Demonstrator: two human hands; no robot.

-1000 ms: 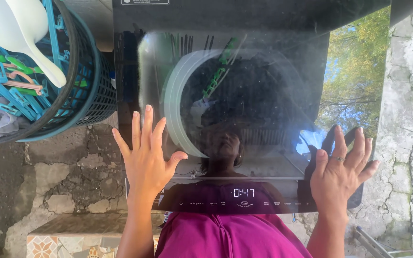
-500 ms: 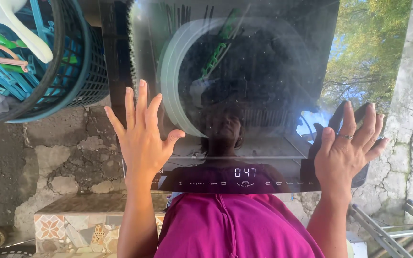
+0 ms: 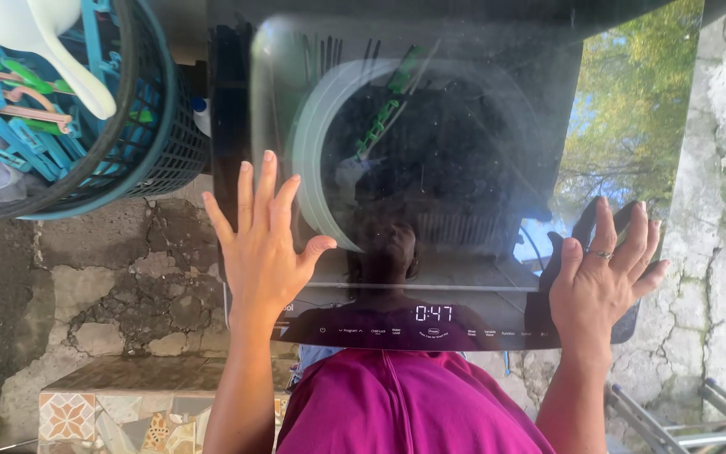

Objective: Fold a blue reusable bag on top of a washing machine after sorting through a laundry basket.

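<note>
Currently we press the left hand [image 3: 260,252] flat, fingers spread wide, on the left edge of the dark glass washer lid [image 3: 430,168]; the right hand [image 3: 602,277], equally wide, rests on its right corner. Neither grips anything. In our judgement, uneven pressure could twist the lid, or a palm sliding forward could touch the lit control strip [image 3: 430,324].

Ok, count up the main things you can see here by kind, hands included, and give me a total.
Hands: 2, the left hand and the right hand, both spread flat on the lid
Washing machine with dark glass lid: 1
Teal laundry basket: 1
White scoop in the basket: 1
Ring on the right hand: 1
Total: 6
</note>
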